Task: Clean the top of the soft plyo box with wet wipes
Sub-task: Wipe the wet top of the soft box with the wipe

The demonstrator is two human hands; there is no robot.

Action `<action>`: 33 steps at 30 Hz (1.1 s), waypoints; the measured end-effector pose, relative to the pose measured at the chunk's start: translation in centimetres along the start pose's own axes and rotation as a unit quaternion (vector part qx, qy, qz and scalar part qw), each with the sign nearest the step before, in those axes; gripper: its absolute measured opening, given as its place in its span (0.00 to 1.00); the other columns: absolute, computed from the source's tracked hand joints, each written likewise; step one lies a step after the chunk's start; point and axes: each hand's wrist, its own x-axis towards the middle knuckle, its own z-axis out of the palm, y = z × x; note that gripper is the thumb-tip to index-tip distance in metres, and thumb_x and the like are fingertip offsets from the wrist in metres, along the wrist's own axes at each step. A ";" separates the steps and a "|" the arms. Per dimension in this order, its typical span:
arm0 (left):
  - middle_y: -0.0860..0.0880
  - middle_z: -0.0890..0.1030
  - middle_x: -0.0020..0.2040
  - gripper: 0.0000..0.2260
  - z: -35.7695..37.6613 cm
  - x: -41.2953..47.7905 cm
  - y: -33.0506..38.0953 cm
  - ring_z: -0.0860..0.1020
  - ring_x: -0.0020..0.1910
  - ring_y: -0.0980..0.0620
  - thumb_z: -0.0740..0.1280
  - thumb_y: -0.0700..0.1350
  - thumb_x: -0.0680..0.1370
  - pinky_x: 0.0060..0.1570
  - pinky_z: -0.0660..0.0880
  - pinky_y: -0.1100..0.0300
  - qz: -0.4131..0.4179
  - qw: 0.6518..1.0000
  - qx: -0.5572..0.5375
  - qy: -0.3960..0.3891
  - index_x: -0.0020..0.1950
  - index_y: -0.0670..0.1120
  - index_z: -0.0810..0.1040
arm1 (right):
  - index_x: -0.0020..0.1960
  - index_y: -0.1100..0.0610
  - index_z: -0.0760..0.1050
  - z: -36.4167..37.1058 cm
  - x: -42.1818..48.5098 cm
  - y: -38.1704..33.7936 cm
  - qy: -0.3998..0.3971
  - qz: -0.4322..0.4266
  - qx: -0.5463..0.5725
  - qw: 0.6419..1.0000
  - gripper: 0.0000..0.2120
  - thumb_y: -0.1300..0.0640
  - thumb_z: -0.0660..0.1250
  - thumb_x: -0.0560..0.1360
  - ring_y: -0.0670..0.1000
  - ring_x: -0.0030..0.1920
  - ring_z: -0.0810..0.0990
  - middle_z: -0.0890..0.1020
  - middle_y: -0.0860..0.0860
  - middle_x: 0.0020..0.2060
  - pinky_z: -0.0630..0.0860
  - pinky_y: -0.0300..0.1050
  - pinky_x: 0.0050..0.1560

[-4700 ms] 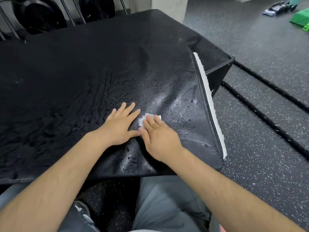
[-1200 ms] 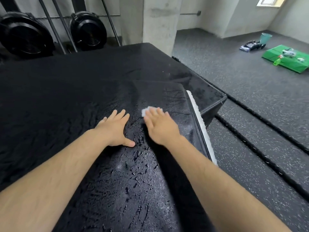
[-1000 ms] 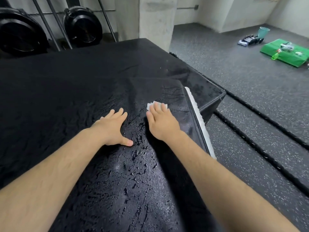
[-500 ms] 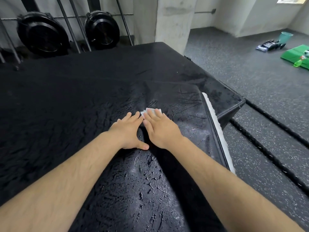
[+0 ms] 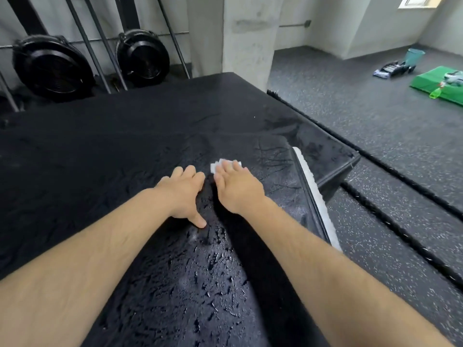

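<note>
The black soft plyo box (image 5: 105,156) fills most of the view, its top shiny and wet with streaks near me. My right hand (image 5: 236,190) lies flat on the top and presses a small white wet wipe (image 5: 217,165) under straight fingers; only the wipe's far edge shows past the fingertips. My left hand (image 5: 183,194) rests flat on the box right beside it, fingers straight, thumb spread toward me.
A white strip (image 5: 314,196) runs along the box's right edge, with a lifted black flap corner (image 5: 350,160) past it. Speckled rubber floor (image 5: 388,136) lies to the right. A concrete pillar (image 5: 246,38), black fans (image 5: 53,68) and green items (image 5: 441,85) stand farther off.
Both hands have slid a little farther up the box top with the wipe under the right hand. The left hand stays close beside the right.
</note>
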 end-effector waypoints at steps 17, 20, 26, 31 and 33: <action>0.51 0.29 0.78 0.66 1.0 2.6 -1.0 0.30 0.77 0.45 0.79 0.64 0.63 0.77 0.39 0.43 -0.019 0.996 -0.033 -0.084 0.79 0.49 0.31 | 0.77 0.56 0.61 -0.4 5.4 0.5 -0.024 -0.009 0.007 1.000 0.23 0.49 0.45 0.86 0.58 0.74 0.59 0.62 0.52 0.76 0.60 0.54 0.74; 0.51 0.29 0.78 0.66 1.0 2.7 -1.1 0.30 0.77 0.46 0.79 0.65 0.63 0.77 0.39 0.43 -0.021 0.996 -0.028 -0.083 0.79 0.50 0.31 | 0.81 0.56 0.52 -1.5 9.1 1.3 -0.075 0.005 0.017 0.997 0.25 0.50 0.42 0.86 0.59 0.80 0.50 0.54 0.52 0.81 0.52 0.56 0.78; 0.52 0.28 0.78 0.66 1.4 2.9 -1.5 0.29 0.76 0.46 0.78 0.66 0.62 0.76 0.37 0.44 -0.017 0.996 -0.031 -0.080 0.79 0.50 0.30 | 0.80 0.57 0.55 -1.3 11.5 0.1 -0.063 0.021 0.022 0.998 0.25 0.51 0.41 0.86 0.60 0.78 0.53 0.57 0.53 0.80 0.51 0.55 0.77; 0.53 0.26 0.77 0.66 1.1 2.9 -1.9 0.27 0.76 0.47 0.77 0.67 0.62 0.75 0.36 0.45 -0.011 0.994 -0.029 -0.100 0.78 0.52 0.29 | 0.80 0.56 0.57 -2.7 13.6 -0.2 -0.095 0.054 0.029 0.994 0.26 0.51 0.40 0.85 0.61 0.78 0.56 0.61 0.54 0.79 0.52 0.56 0.78; 0.53 0.26 0.77 0.66 1.2 3.0 -1.8 0.27 0.76 0.47 0.77 0.67 0.63 0.75 0.36 0.46 -0.010 0.994 -0.029 -0.101 0.78 0.51 0.29 | 0.79 0.55 0.59 -2.3 11.6 -0.5 -0.085 0.035 0.010 0.996 0.25 0.50 0.41 0.85 0.60 0.77 0.58 0.62 0.53 0.78 0.55 0.55 0.76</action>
